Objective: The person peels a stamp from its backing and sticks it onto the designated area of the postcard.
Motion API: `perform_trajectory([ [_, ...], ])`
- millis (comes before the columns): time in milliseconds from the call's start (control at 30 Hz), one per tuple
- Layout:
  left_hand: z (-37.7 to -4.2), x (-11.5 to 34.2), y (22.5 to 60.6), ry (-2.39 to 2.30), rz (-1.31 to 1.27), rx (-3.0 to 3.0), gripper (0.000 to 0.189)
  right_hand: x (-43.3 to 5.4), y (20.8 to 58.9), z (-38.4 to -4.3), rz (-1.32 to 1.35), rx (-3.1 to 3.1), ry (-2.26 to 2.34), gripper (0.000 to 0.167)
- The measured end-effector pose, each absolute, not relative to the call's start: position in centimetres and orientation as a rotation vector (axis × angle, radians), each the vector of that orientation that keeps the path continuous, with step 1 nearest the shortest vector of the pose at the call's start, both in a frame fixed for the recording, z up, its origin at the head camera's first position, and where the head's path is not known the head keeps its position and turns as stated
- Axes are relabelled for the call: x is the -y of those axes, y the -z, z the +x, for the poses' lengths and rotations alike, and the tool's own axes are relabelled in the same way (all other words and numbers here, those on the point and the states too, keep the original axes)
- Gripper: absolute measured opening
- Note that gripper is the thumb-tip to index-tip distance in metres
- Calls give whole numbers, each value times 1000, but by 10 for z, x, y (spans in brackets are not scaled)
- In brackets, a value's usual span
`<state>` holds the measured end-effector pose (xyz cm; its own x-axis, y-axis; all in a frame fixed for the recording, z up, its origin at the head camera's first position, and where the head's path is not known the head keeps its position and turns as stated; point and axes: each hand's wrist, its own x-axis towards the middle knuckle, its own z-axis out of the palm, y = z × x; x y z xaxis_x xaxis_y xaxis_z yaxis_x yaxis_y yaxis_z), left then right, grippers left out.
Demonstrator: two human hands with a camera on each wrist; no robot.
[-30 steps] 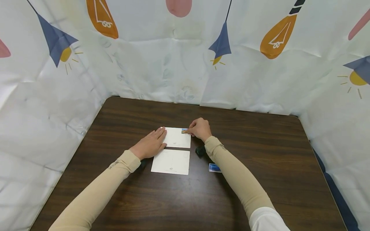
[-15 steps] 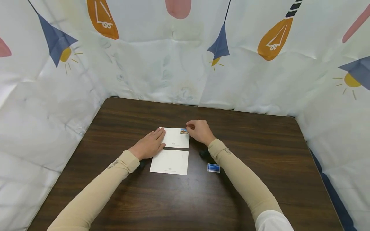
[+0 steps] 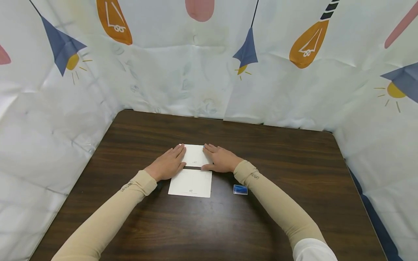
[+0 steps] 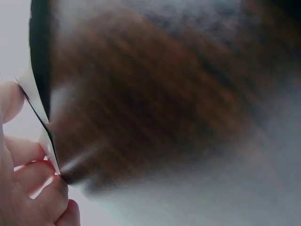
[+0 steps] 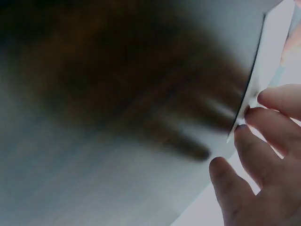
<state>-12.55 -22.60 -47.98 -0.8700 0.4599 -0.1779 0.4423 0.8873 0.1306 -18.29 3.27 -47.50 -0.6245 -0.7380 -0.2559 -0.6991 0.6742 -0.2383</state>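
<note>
Two white postcards lie on the table, the far one (image 3: 194, 156) just behind the near one (image 3: 190, 183). My left hand (image 3: 167, 163) rests with fingers extended on the far card's left edge. On its right side lies my right hand (image 3: 222, 158), fingers straight, covering the corner with the colourful stamp, of which only a sliver shows. The right thumb reaches the strip between the cards. In the right wrist view, the right hand's fingertips (image 5: 270, 117) meet the card's edge. The left wrist view shows the left hand's fingers (image 4: 42, 188) along a card edge.
A small blue stamp (image 3: 240, 189) lies on the dark wooden table (image 3: 287, 174), right of the near postcard and close to the right sleeve (image 3: 277, 203). A white printed curtain (image 3: 169, 79) hangs behind the table and at both sides.
My right hand has let go of the stamp at the far postcard's corner, drawn back a little, then laid flat over that corner. The left hand stays in place.
</note>
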Motion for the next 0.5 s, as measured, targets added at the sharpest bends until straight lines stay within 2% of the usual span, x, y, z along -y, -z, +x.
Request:
perform_trajectory([
  [200,-126,226,482,-115,704,-2866,64,-35,476,-180,-1089,-2514,100,97],
  [500,-125,223,479,-121,688,-2856,65,-41,474,-181,-1065,-2452,75,98],
])
